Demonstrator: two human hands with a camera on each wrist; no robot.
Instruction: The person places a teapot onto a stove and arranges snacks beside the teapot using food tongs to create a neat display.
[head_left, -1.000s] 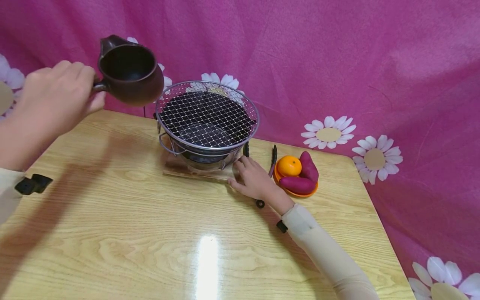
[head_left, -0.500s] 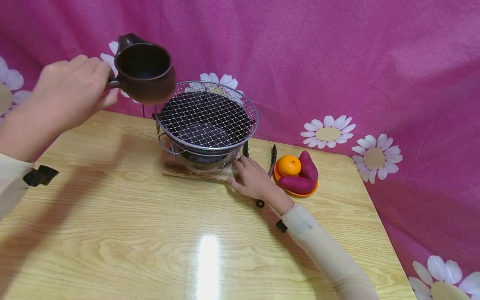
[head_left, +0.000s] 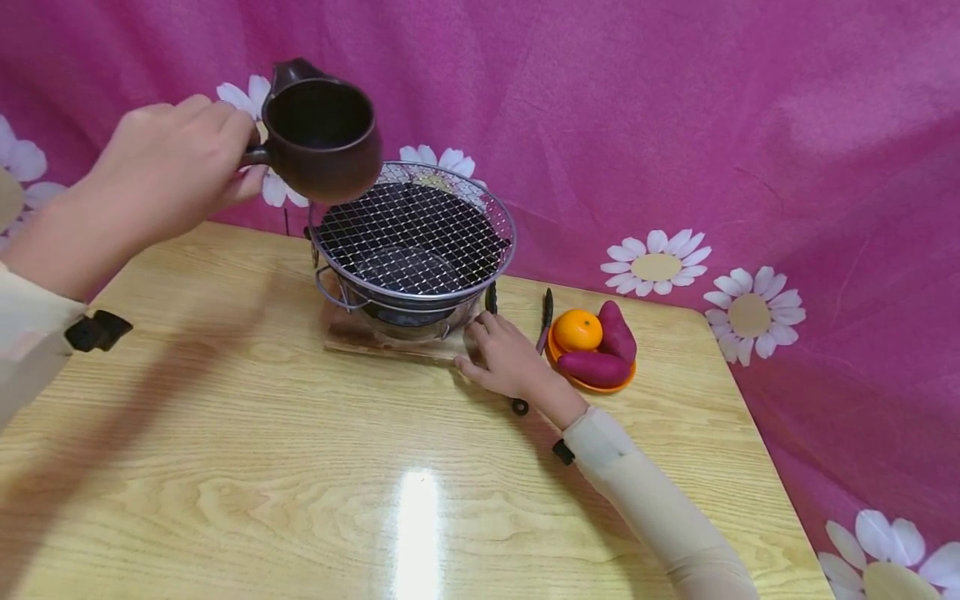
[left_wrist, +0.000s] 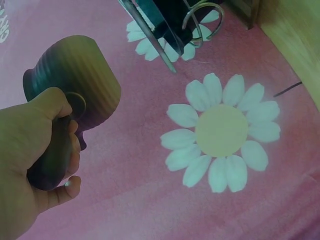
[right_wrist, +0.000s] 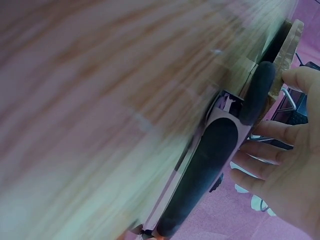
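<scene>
My left hand (head_left: 180,162) grips the side handle of a dark brown spouted pot (head_left: 333,162), held up in the air. Its rim faces me in the head view, and its body overlaps the far left edge of a round grill (head_left: 408,242) with a wire mesh top. In the left wrist view, fingers and thumb wrap the thick handle (left_wrist: 52,160). My right hand (head_left: 502,354) rests at the right corner of the wooden board (head_left: 390,352) under the grill. Its fingers are loosely extended, thumb tip at the board's edge. Black-handled tongs (right_wrist: 200,170) lie beside it, partly hidden under the hand in the head view.
An orange plate (head_left: 600,389) to the right bears an orange (head_left: 578,331) and two purple sweet potatoes (head_left: 596,369). The dark arm of the tongs (head_left: 548,310) lies by the plate. A pink flowered cloth (head_left: 555,108) hangs behind the wooden table (head_left: 300,467).
My left hand has moved the pot to the right and slightly up, from beside the grill to overlapping its far left rim. The right hand has stayed still.
</scene>
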